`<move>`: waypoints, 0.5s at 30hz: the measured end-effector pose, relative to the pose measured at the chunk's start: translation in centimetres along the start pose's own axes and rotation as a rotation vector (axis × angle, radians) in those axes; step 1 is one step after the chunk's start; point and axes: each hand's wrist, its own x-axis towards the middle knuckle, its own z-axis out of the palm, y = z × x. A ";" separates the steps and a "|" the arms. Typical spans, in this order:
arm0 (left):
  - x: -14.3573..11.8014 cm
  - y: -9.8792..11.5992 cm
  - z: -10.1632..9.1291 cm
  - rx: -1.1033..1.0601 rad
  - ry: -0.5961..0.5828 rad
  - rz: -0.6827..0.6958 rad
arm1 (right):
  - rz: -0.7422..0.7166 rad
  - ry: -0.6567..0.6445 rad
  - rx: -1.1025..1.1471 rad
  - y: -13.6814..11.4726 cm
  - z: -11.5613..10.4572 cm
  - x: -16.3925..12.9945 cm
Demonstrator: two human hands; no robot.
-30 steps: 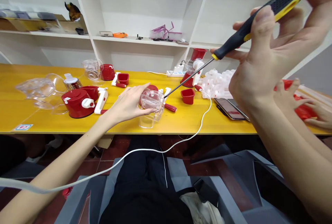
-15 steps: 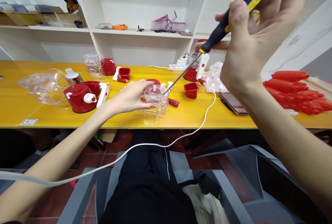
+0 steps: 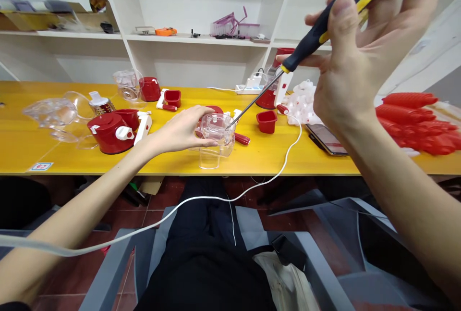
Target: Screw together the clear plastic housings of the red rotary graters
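Note:
My left hand (image 3: pixel 183 130) grips a clear plastic housing (image 3: pixel 219 145) from its left side, close to the table's front edge. Raised at the upper right, my right hand (image 3: pixel 360 51) is closed on the black and yellow handle of a screwdriver (image 3: pixel 317 32). Its long shaft slants down to the left, and the tip reaches the right side of the clear housing. Whether the tip sits on a screw is too small to tell. Behind the housing lies a red part, partly covered, with a red-handled crank (image 3: pixel 242 139) at its right.
On the yellow table (image 3: pixel 173 162) stand a red base (image 3: pixel 108 133), a red cup (image 3: pixel 267 122), and more clear housings (image 3: pixel 54 111). A tablet (image 3: pixel 327 139), red netted pieces (image 3: pixel 414 123) and a power strip (image 3: pixel 248 89) lie farther right. A white cable (image 3: pixel 209 199) crosses in front of me.
My right hand and the screwdriver handle have shifted slightly up and right in view; the tip stays at the housing. My left hand keeps its hold.

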 end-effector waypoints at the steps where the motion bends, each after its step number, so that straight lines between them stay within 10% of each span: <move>1: 0.0 0.0 0.0 -0.012 0.001 -0.002 | 0.004 -0.012 0.006 0.0 0.0 -0.1; 15: -0.1 -0.4 0.2 -0.034 0.016 -0.048 | 0.044 0.055 0.010 0.1 -0.5 -0.7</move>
